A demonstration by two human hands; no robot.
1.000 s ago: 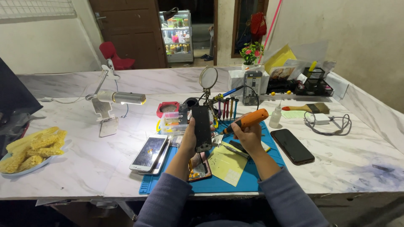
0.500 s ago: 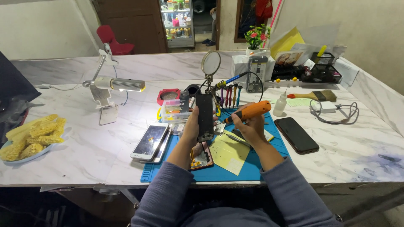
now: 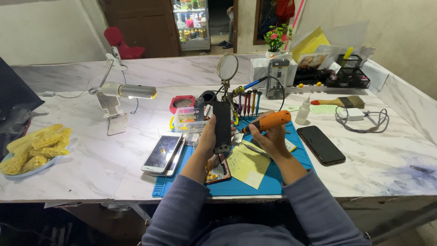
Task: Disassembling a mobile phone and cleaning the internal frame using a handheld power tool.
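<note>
A dark, flat phone body (image 3: 222, 125) is held upright above the blue rubber work mat (image 3: 282, 175), gripped along its lower edge by the left hand (image 3: 207, 136), whose fingers are wrapped closed around it. An orange-handled screwdriver (image 3: 268, 122) is clasped in the right hand (image 3: 271, 136), its tip brought against the phone's right side. Under the hands, a yellow paper sheet (image 3: 248, 164) and a second opened phone (image 3: 217, 171) are laid flat on the mat. A white-framed phone with a glossy screen (image 3: 161, 151) is set at the mat's left edge, and a black slab phone (image 3: 321, 145) at its right. A plate of corn cobs (image 3: 32, 152) is seen far left on the marble-patterned table (image 3: 91, 173).
</note>
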